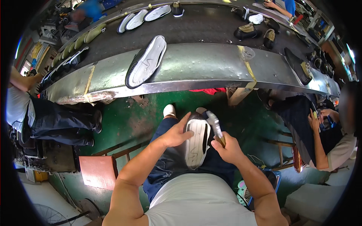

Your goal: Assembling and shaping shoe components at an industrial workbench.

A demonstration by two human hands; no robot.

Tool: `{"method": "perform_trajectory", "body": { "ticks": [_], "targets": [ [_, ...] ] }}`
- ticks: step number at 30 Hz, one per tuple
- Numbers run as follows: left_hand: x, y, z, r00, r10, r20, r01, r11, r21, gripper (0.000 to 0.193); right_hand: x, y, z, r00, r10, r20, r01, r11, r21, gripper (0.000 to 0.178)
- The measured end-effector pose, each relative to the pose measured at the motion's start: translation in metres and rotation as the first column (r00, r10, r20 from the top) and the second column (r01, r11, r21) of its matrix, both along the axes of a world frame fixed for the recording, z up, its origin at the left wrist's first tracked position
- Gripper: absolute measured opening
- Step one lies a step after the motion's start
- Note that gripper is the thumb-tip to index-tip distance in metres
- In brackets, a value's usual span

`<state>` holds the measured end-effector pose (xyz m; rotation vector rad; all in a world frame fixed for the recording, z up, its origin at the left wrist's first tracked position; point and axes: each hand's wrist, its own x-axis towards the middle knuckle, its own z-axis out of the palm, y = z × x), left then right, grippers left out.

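Observation:
An unfinished dark shoe (195, 148) lies bottom up across my lap, its toe pointing away from me and its pale underside showing. My left hand (175, 135) grips it near the toe, thumb on the underside and index finger stretched along the edge. In my right hand (229, 149) is a hammer (214, 123), its metal head by the shoe's right edge near the toe; whether they touch I cannot tell. On the bench's metal edge ahead rests another shoe (148, 63), also bottom up.
A long conveyor bench (203, 56) curves across the front, carrying several shoes and pale soles (136, 19). A clear cup (247, 53) stands on its rim. People work at left (60, 116) and right (320, 139). A reddish stool (98, 171) stands left, a blue crate (278, 179) right.

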<state>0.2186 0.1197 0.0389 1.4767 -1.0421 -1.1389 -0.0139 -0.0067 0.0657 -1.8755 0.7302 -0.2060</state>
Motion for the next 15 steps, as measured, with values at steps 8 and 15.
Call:
{"method": "perform_trajectory", "body": {
  "ticks": [8, 15],
  "targets": [
    [-0.014, -0.016, -0.008, 0.978, -0.041, -0.202, 0.062, 0.993, 0.101, 0.082, 0.011, 0.024, -0.07, 0.976, -0.174, -0.13, 0.189, 0.975, 0.116, 0.042],
    [-0.036, -0.006, -0.045, 0.99, 0.136, -0.028, -0.111, 0.899, 0.423, 0.071, 0.002, 0.027, -0.08, 0.973, -0.158, -0.17, 0.164, 0.986, 0.022, 0.035]
  ]
}}
